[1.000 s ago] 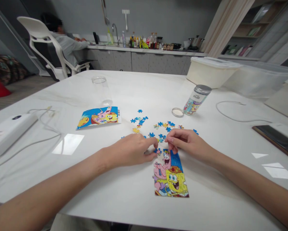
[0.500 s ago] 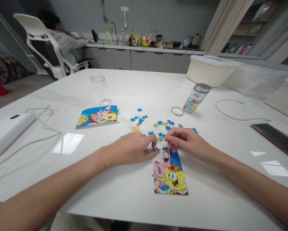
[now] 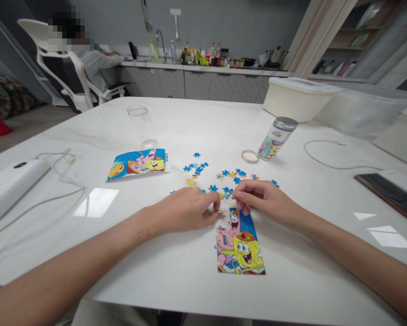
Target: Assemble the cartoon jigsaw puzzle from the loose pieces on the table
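A partly joined jigsaw puzzle with a yellow and a pink cartoon figure lies flat on the white table in front of me. Just left of its upper edge, my left hand pinches a small puzzle piece between thumb and index finger, turned nearly edge-on. My right hand is closed at the puzzle's top right corner, its lower fingertips by the blue part. Whatever its thumb and index finger might hold is hidden. Beyond both hands, loose puzzle pieces are scattered, mostly blue.
A picture card lies left of the pieces, near a clear jar. On the right stand a printed canister, a ring-shaped lid, a phone and storage boxes. A white power strip with cables lies left. A person sits behind.
The piece in my left hand has turned from showing its printed face to nearly edge-on. My right hand and the joined puzzle stay almost where they were.
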`<state>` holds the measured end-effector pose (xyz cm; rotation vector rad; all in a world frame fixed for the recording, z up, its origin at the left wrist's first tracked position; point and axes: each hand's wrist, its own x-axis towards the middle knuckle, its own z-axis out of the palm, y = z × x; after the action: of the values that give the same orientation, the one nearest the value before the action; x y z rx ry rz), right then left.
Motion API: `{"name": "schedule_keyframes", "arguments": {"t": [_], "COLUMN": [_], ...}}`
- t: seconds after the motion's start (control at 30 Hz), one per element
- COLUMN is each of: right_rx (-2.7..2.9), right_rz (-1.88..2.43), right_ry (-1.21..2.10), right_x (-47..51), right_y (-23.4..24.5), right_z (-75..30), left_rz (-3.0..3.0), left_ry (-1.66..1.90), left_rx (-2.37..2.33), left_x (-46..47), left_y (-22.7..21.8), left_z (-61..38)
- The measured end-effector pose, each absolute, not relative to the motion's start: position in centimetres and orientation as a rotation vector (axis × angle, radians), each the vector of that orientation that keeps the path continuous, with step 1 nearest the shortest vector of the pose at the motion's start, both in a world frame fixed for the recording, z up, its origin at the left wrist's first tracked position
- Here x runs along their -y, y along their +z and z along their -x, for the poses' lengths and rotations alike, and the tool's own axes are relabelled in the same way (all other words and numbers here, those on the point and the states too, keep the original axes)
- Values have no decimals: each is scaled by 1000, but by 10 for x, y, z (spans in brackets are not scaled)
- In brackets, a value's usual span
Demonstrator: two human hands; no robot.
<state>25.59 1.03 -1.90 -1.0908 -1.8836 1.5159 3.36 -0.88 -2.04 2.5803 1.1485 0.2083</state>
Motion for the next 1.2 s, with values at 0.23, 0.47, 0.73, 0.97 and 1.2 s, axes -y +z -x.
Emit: {"name": "schedule_keyframes", "arguments": {"t": [0.23,0.47,0.73,0.97,1.2], "right_rx": [1891,1893,1907,1904,1902], "right_rz": [1096,1118,1100,1111,1106], "right_ry": [1517,1516,1514,1516,1519], "right_x": [-10,-10,-10,-11,-10], "right_y": [-19,-19,-19,-20,-20], "right_z": [-256,-256,-256,-257,-257], "left_rz": [-2565,-2560,-2631,-2646,-2640], "left_ry": [199,184,217,336,356], "left_rx": [-1158,-1164,-1160,-1185,-1206], "left_x": [9,9,9,8,8], "left_y": [-19,-17,-18,-19,-20], "left_z": [-33,-34,-33,-32,-33]}}
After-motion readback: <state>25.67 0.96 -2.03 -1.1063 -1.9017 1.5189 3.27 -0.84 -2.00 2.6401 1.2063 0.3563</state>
